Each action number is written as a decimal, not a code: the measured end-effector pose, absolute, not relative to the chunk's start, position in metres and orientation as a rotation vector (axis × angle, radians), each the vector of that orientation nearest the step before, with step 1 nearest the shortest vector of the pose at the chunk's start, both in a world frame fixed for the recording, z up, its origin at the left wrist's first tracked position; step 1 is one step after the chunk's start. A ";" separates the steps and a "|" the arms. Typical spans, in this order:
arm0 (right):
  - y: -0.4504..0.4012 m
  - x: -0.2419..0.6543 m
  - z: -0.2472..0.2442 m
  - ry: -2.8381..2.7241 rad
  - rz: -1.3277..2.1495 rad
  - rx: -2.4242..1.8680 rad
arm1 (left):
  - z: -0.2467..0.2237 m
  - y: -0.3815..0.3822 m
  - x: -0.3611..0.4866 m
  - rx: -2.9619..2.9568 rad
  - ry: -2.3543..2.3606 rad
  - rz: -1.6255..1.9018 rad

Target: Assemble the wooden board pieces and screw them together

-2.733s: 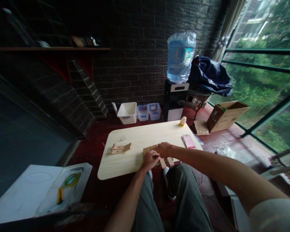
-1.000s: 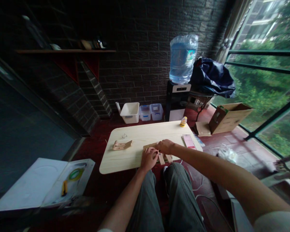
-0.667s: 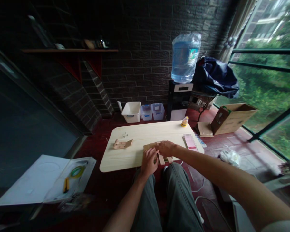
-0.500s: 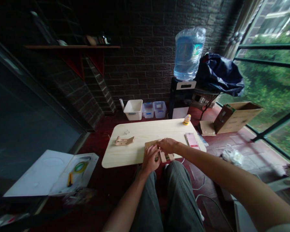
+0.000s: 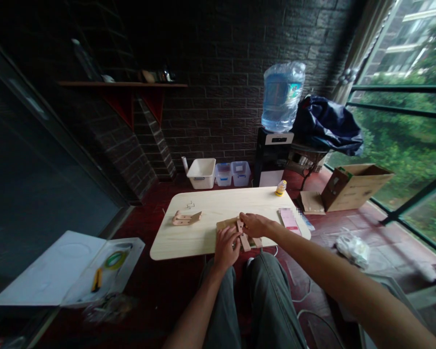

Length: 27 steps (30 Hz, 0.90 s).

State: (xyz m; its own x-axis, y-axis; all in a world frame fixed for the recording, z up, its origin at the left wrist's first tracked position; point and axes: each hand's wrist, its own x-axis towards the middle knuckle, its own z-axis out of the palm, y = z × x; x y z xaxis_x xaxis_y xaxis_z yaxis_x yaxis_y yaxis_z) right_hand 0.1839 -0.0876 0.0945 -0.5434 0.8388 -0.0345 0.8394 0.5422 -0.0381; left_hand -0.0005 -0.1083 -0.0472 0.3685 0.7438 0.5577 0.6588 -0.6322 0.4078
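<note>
Near the front edge of the pale table, a wooden strip with dark holes (image 5: pixel 243 241) lies over a brown board (image 5: pixel 222 225). My right hand (image 5: pixel 252 225) has its fingers closed at the strip's far end. From the left, my left hand (image 5: pixel 227 246) reaches across the board, its fingers bent and its fingertips by the strip's side. Whatever sits between those fingertips is too small to make out. A second wooden strip (image 5: pixel 257 242) shows below my right wrist, partly hidden. To the left lies a joined wooden piece (image 5: pixel 186 219) with a slanted end.
Small bent metal pieces (image 5: pixel 191 205) lie on the table (image 5: pixel 174 245). A yellow-based bottle (image 5: pixel 281 188) stands at its far right corner, near a pink sheet (image 5: pixel 289 219). An open white case (image 5: pixel 105 271) with tools is at left. Plastic bins (image 5: pixel 202 182) stand behind the table.
The camera view has tilted up, so the scene sits lower. My right fingers have shifted slightly along the strip, and more of it shows between my hands.
</note>
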 end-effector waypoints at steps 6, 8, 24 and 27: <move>-0.097 0.189 0.084 2.928 -0.410 1.658 | -0.043 -0.104 -0.006 2.567 1.256 1.026; -0.100 0.191 0.081 2.955 -0.505 1.732 | -0.042 -0.103 -0.009 2.608 1.218 0.984; -0.109 0.173 0.007 3.036 -0.933 2.482 | -0.060 -0.095 -0.015 2.610 1.153 1.055; -0.111 0.172 0.002 3.054 -0.983 2.441 | -0.061 -0.095 -0.015 2.615 1.171 1.047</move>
State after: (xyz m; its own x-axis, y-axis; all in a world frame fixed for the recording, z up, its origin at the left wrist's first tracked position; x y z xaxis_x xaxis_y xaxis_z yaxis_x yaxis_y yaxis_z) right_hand 0.1724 -0.1111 0.0019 -0.0324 0.9371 0.3476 0.5583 0.3055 -0.7714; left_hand -0.0149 -0.0952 -0.0606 0.4710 0.6880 0.5521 0.6254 -0.7019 0.3410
